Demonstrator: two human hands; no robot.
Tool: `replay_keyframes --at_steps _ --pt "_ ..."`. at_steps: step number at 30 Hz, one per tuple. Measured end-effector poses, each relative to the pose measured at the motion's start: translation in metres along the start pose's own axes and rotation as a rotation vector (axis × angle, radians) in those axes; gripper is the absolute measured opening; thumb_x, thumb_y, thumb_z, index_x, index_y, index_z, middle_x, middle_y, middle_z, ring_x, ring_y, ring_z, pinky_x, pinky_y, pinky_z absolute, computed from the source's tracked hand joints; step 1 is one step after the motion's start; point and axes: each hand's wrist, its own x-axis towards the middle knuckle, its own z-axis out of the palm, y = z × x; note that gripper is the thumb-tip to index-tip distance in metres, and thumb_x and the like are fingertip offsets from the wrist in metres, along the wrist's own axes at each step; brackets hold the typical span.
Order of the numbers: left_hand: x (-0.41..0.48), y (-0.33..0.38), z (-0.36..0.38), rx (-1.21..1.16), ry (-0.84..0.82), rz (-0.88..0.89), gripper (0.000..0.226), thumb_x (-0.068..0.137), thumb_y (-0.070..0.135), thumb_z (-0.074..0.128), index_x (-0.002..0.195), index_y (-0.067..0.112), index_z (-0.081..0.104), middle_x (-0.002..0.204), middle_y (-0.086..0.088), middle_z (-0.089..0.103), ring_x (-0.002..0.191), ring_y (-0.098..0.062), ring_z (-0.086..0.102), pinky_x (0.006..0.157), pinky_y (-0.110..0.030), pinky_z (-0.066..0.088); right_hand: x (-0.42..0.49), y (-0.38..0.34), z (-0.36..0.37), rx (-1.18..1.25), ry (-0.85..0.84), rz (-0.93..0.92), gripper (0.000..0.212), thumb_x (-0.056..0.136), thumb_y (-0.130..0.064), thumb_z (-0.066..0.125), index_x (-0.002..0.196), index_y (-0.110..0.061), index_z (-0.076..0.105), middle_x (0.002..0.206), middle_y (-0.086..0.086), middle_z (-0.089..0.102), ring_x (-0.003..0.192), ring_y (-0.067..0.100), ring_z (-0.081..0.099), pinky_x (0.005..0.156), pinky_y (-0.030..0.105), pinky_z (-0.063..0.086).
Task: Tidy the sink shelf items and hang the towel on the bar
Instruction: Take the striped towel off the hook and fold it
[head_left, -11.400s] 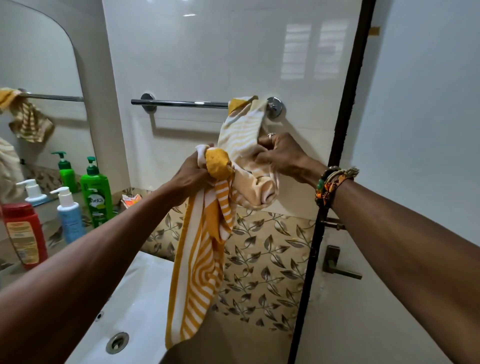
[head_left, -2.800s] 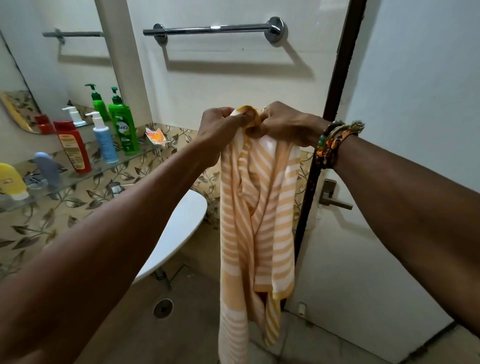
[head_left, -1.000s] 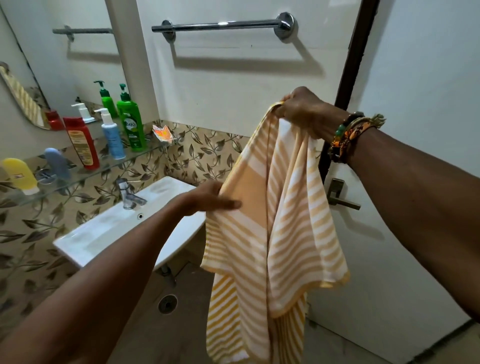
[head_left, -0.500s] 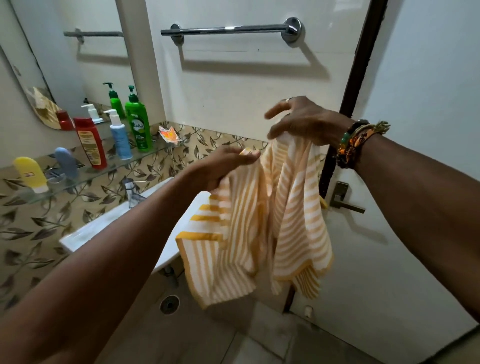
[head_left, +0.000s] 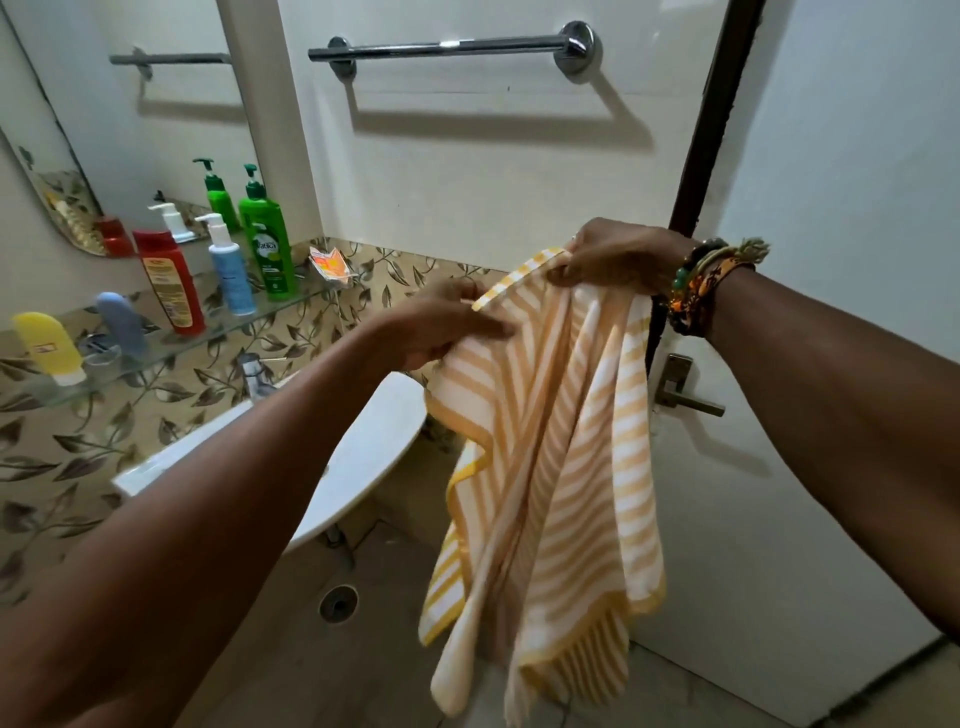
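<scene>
Bottles (head_left: 267, 249) upright on shelf (head_left: 310, 297) — towel (head_left: 561, 441) in left hand (head_left: 441, 328), right hand (head_left: 618, 255)

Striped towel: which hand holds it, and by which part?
The right hand pinches the striped towel at its upper hem; the left hand grips that hem lower down.

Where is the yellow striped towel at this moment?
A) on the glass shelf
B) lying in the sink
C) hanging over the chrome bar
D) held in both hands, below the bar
D: the left hand and the right hand both grip the top edge of the yellow striped towel, and the chrome towel bar above them carries nothing.
</scene>
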Motion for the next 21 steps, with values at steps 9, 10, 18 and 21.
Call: replay_keyframes --at_steps 9,10,18,21 --pt "-0.014 -0.052 -0.037 0.101 0.125 -0.136 0.020 0.076 0.022 0.079 0.088 0.010 0.068 0.080 -0.004 0.067 0.065 -0.010 0.064 0.058 -0.022 0.055 0.014 0.021 -0.003 0.089 0.043 0.109 0.017 0.088 -0.017 0.072 0.076 -0.012 0.060 0.069 0.000 0.049 0.056 0.011 0.044 0.036 0.014 0.033" --pt "-0.014 -0.048 -0.036 0.035 0.148 -0.094 0.023 0.071 0.024 0.081 0.085 0.010 0.069 0.077 -0.003 0.068 0.061 -0.009 0.064 0.056 -0.022 0.055 0.014 0.021 -0.002 0.100 0.021 0.101 0.016 0.087 -0.018 0.072 0.077 -0.012 0.061 0.069 0.000 0.049 0.056 0.011 0.045 0.037 0.015 0.034" --pt "0.002 0.006 0.014 0.017 0.100 0.218 0.015 0.085 0.016 0.073 0.093 0.010 0.063 0.081 -0.007 0.067 0.061 -0.010 0.063 0.052 -0.022 0.052 0.007 -0.008 0.013 0.104 -0.144 -0.081 0.027 0.078 -0.018 0.079 0.104 -0.020 0.074 0.100 0.002 0.071 0.092 0.017 0.065 0.065 0.023 0.054" --pt "0.003 0.016 0.021 0.076 0.117 0.201 0.028 0.087 0.011 0.071 0.110 0.010 0.054 0.083 -0.008 0.063 0.065 -0.011 0.062 0.057 -0.026 0.055 0.002 -0.012 0.009 0.143 -0.171 -0.126 0.041 0.076 0.000 0.072 0.109 -0.023 0.068 0.095 0.004 0.068 0.087 0.019 0.064 0.064 0.027 0.057"
